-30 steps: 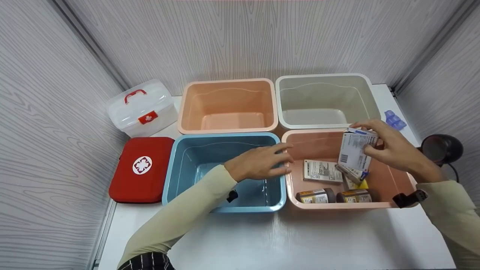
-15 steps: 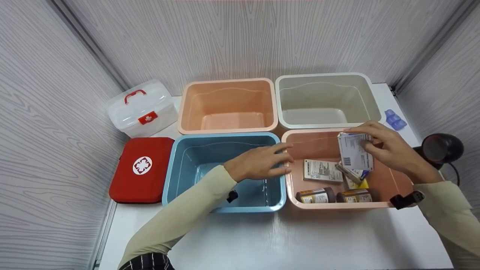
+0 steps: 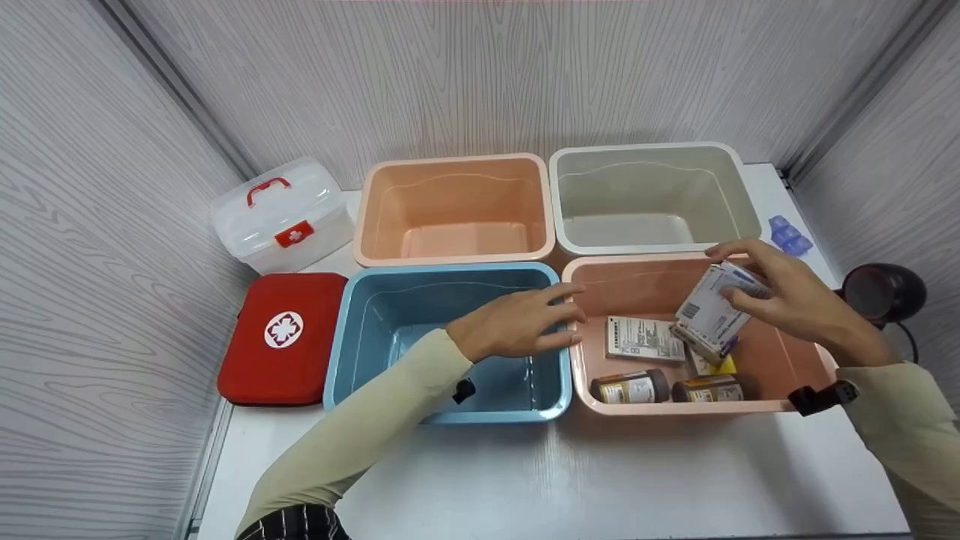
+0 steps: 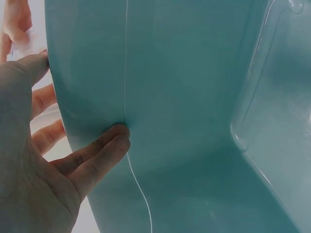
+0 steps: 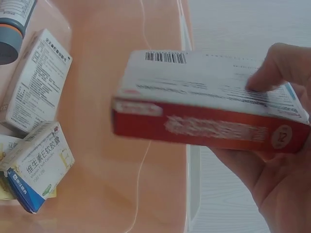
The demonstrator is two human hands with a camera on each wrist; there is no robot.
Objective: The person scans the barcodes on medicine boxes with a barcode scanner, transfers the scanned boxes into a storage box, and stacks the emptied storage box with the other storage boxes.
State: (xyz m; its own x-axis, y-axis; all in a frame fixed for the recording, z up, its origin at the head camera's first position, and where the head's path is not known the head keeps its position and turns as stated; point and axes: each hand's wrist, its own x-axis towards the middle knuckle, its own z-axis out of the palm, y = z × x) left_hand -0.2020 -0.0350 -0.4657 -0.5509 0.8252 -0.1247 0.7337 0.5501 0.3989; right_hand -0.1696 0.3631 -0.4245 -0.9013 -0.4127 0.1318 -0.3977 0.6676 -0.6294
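My right hand (image 3: pixel 784 296) pinches a white medicine box (image 3: pixel 718 300) between thumb and fingers, tilted above the front-right pink bin (image 3: pixel 780 375). The right wrist view shows that medicine box (image 5: pixel 209 107) with a barcode on top and a red side. Beneath it in the bin lie a flat white medicine box (image 3: pixel 646 339), a vitamin E box (image 5: pixel 41 162), a partly covered yellow box (image 3: pixel 724 367) and two brown bottles (image 3: pixel 630 388) (image 3: pixel 709 389). Over the right rim of the blue bin (image 3: pixel 450 416) rests my left hand (image 3: pixel 525 322), fingers loosely spread across the wall.
Behind stand another pink bin (image 3: pixel 454 259) and a grey-white bin (image 3: pixel 652 246). On the left are a clear first-aid box (image 3: pixel 281 214) and a red first-aid case (image 3: pixel 283 375). A purple pill organizer (image 3: pixel 789 236) and a black round device (image 3: pixel 883 294) lie on the right.
The medicine box in my right hand has been turned, first nearly upright, now slanting to the right. My right hand shifts slightly; my left hand stays on the blue bin's rim.
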